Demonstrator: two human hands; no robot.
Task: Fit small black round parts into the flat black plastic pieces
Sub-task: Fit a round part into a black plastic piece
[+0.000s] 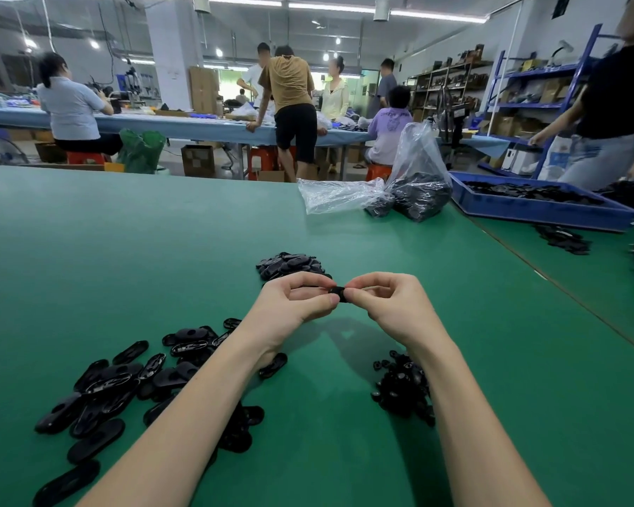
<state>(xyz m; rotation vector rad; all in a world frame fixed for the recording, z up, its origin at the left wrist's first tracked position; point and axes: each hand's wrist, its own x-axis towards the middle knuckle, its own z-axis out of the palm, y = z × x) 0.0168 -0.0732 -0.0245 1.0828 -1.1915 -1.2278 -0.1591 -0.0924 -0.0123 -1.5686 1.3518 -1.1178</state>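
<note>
Left hand (296,300): pinching one end of the black piece (337,292) between thumb and curled fingers.
Right hand (388,301): pinching the opposite end, fingertips meeting the left's.
Piece: hovering above the green table (162,250), mostly hidden; long axis probably running hand to hand.
Round parts (403,391): lying nearer the right wrist.
Flat pieces (125,382): lying beside the left forearm.

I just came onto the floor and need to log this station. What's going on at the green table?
A person is assembling small black plastic parts by hand. The left hand and right hand pinch one black piece between their fingertips, above the green table. Flat black pieces lie scattered on the left, small round parts are heaped on the right, and another pile sits just beyond the hands.
</note>
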